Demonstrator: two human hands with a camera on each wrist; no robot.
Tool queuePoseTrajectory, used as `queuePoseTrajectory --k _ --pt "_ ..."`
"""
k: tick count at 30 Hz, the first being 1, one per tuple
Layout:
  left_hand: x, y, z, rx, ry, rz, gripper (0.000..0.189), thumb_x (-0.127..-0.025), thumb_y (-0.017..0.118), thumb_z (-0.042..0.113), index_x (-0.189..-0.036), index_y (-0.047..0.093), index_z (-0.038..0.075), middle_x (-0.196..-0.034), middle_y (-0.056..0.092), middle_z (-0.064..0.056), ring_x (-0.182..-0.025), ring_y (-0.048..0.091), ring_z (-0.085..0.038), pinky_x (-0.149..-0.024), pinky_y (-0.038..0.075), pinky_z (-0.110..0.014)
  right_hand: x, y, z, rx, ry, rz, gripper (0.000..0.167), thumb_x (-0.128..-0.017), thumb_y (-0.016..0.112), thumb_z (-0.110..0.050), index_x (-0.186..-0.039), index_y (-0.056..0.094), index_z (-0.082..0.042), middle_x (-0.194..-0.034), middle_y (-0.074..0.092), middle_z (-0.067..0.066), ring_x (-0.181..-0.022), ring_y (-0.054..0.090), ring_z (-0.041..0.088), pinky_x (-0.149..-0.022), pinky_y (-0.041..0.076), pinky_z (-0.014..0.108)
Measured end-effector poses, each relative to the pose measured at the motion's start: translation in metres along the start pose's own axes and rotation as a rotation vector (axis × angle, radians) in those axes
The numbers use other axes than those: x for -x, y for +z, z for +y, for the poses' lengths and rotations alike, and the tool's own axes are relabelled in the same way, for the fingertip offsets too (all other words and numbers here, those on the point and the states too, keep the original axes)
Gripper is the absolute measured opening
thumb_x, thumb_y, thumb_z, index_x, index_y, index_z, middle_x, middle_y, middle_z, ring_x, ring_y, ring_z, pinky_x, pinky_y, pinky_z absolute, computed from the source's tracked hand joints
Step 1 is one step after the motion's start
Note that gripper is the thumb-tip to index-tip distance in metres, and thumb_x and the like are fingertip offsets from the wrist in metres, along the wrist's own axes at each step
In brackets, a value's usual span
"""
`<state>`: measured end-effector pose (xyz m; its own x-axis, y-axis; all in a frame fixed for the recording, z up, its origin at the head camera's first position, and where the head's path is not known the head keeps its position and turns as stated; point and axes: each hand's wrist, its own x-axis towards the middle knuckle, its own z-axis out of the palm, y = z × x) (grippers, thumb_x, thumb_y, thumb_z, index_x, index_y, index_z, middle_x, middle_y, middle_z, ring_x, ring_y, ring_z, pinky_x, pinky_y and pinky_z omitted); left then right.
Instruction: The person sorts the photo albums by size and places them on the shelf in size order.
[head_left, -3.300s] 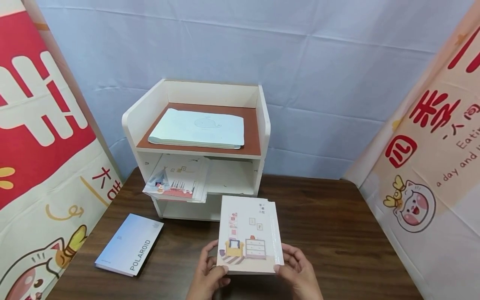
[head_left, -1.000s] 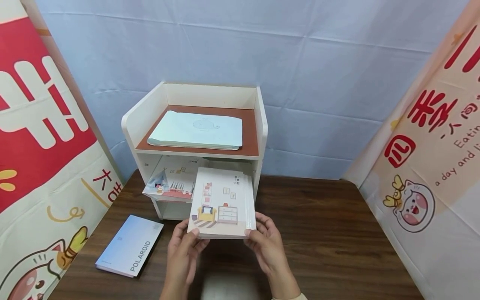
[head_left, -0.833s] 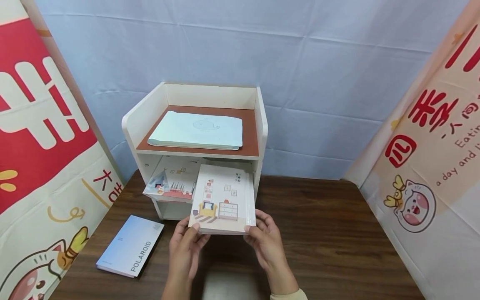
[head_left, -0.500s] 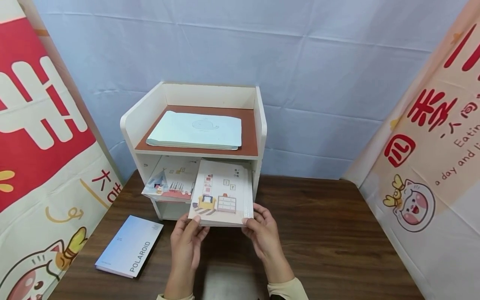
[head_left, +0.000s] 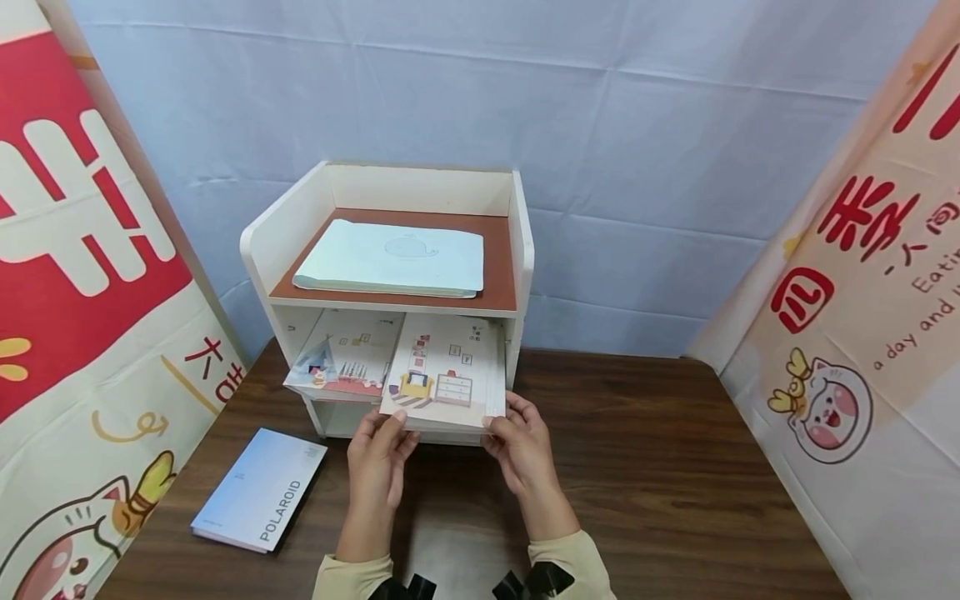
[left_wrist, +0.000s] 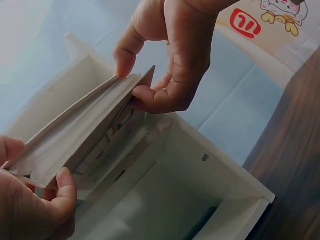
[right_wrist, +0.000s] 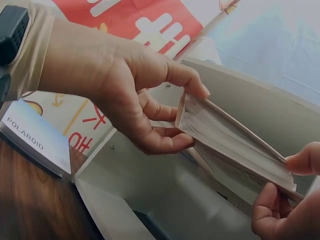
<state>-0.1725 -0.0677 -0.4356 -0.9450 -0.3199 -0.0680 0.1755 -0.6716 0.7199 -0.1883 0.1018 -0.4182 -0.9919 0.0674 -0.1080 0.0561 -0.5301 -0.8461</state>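
Note:
Both hands pinch the near corners of a photo album [head_left: 442,367] with a yellow armchair and a dresser drawn on its cover. My left hand [head_left: 375,462] grips the left corner and my right hand [head_left: 525,454] the right one, thumbs on top. The album's far part lies inside the middle compartment of a white desk shelf [head_left: 528,275]; its near edge sticks out. The wrist views show its page edges fanned between the covers. To its left, a similar printed album [head_left: 356,354] with a tent picture juts slightly over the shelf edge.
On the shelf's brown top lies a pale sketchbook [head_left: 390,258] with a whale drawing. A blue-white POLAROID album [head_left: 258,492] rests on the dark wooden table [head_left: 660,467] at left. Something dark [left_wrist: 202,222] sits in the lower compartment. Cloth hangs at the back and sides.
Both hands have carried the armchair album from in front of the shelf, leftward and then away, into the middle compartment. It now goes deeper in than half a second ago. The other albums stay put.

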Motion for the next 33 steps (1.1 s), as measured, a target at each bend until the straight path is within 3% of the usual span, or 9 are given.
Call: queuePoseTrajectory --k 14,25,30,33 --pt "-0.012 0.016 0.000 0.066 0.012 0.049 0.016 -0.083 0.064 0.001 -0.095 0.054 0.003 -0.078 0.052 -0.006 -0.066 0.054 -0.016 -0.066 0.050 -0.032 -0.014 0.008 -0.001 -0.091 0.004 0.060 0.058 -0.073 0.052 0.017 -0.126 0.035 0.004 -0.097 0.051 0.012 -0.060 0.050 0.015 -0.057 0.042 0.028" --pt "-0.016 0.020 -0.007 0.003 0.091 0.108 0.021 -0.080 0.071 0.004 -0.092 0.054 0.003 -0.082 0.048 -0.006 -0.068 0.056 -0.014 -0.063 0.052 -0.029 -0.019 0.011 0.003 -0.159 0.014 0.098 0.055 -0.076 0.051 0.017 -0.126 0.032 0.008 -0.100 0.046 0.015 -0.062 0.047 0.014 -0.057 0.042 0.026" --pt "-0.016 0.019 -0.010 -0.060 0.092 0.125 0.028 -0.079 0.073 0.013 -0.097 0.054 0.003 -0.083 0.048 -0.005 -0.070 0.057 -0.014 -0.059 0.051 -0.027 -0.018 0.010 0.005 -0.177 0.014 0.107 0.058 -0.077 0.051 0.016 -0.130 0.027 0.012 -0.107 0.042 0.019 -0.064 0.048 0.015 -0.060 0.045 0.026" --pt "-0.017 0.020 -0.011 -0.070 0.088 0.174 0.030 -0.078 0.074 0.017 -0.096 0.054 0.004 -0.081 0.051 -0.004 -0.068 0.056 -0.014 -0.055 0.050 -0.025 -0.017 0.012 0.005 -0.200 0.001 0.097 0.061 -0.077 0.050 0.018 -0.131 0.023 0.014 -0.110 0.039 0.023 -0.067 0.050 0.016 -0.062 0.046 0.026"
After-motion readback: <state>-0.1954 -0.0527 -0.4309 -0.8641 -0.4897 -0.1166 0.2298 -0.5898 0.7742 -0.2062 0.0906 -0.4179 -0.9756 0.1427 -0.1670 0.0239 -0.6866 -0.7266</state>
